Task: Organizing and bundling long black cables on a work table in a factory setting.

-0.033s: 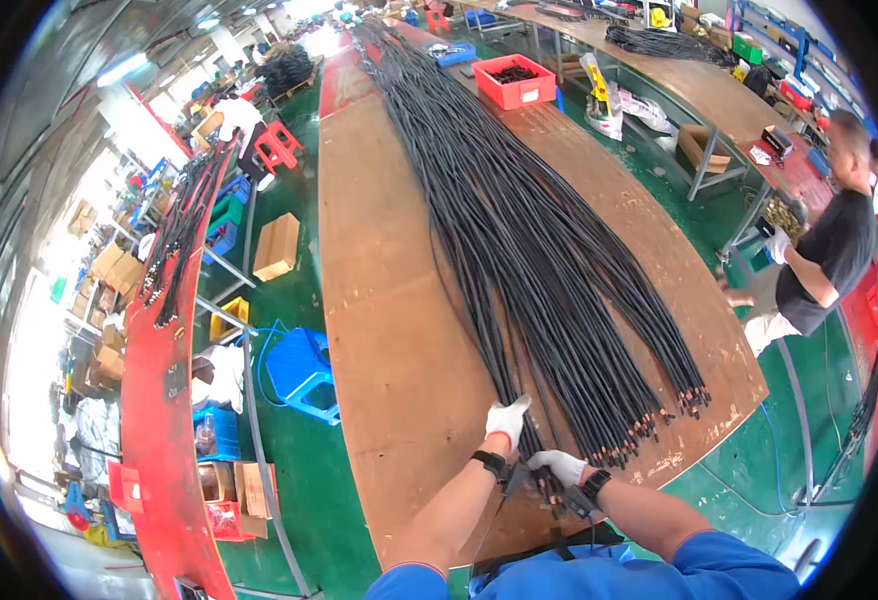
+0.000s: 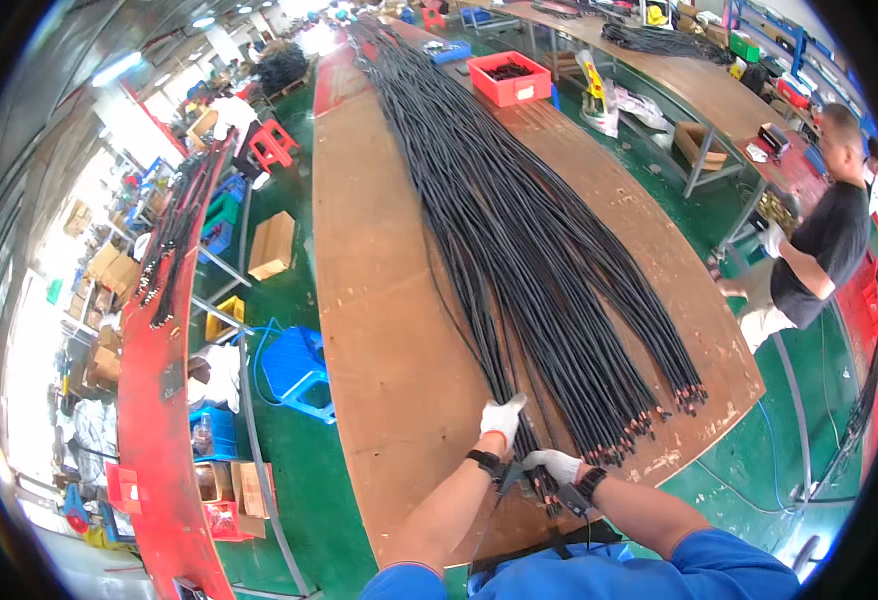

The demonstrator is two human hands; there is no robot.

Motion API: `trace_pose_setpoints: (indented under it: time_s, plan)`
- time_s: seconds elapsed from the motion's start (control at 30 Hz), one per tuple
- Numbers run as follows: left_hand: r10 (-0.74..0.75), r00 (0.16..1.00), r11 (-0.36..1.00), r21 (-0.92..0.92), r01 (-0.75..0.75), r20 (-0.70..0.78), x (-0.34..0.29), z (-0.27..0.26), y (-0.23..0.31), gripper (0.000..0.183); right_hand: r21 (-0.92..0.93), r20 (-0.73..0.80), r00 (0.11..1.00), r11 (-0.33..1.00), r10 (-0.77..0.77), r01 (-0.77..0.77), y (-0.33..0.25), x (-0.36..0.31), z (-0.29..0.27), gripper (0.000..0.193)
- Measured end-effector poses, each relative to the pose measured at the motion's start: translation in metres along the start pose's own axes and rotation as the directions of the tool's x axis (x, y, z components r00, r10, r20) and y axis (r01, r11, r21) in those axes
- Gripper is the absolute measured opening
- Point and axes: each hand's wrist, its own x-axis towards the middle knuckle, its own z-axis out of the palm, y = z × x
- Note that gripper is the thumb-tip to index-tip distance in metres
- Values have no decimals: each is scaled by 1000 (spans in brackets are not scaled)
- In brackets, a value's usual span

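Note:
My left hand [image 2: 504, 416], in a white glove, closes round a small bundle of black cables [image 2: 507, 382] near the table's front edge. Just to its right and nearer to me, my right hand [image 2: 556, 464], also gloved, is closed on the same bundle close to its ends; its fingertips are partly hidden. Bare copper-coloured ends [image 2: 546, 490] of this bundle poke out below the hands. To the right lies a wide spread of long black cables [image 2: 559, 330], their stripped copper ends [image 2: 624, 440] fanned toward me. Dark wrist devices sit on both my wrists.
The brown table [image 2: 389, 330] runs far ahead under the cables. A red bin [image 2: 509, 90] with dark parts stands farther up it. At right a person [image 2: 819, 230] works beside another table. Left are a blue stool [image 2: 297, 370], a cardboard box [image 2: 273, 246] and a red table [image 2: 149, 400].
The whole view shifts slightly. Both hands stay on the bundle with almost no visible movement.

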Motion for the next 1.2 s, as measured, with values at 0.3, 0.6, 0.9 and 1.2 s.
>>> trace_pose_setpoints:
  time_s: [0.3, 0.6, 0.9, 1.2]
  plan:
    - [-73, 992, 997, 10, 73, 106, -34, -17, -22, 68, -444, -333, 868, 873, -369, 200, -28, -26, 20, 67]
    - [-176, 965, 982, 105, 158, 196, -71, -52, 2, 43, -517, -123, 977, 852, -172, 85, -29, 9, -78, 77]
    - [-230, 935, 972, 24, 232, 269, -55, -89, -50, 67, -642, -329, 922, 764, -203, -61, -33, 7, -61, 98]
    - [-98, 990, 928, 368, 54, 103, -94, -67, -32, 35, -735, -471, 795, 669, -382, -113, -16, 8, -82, 62]
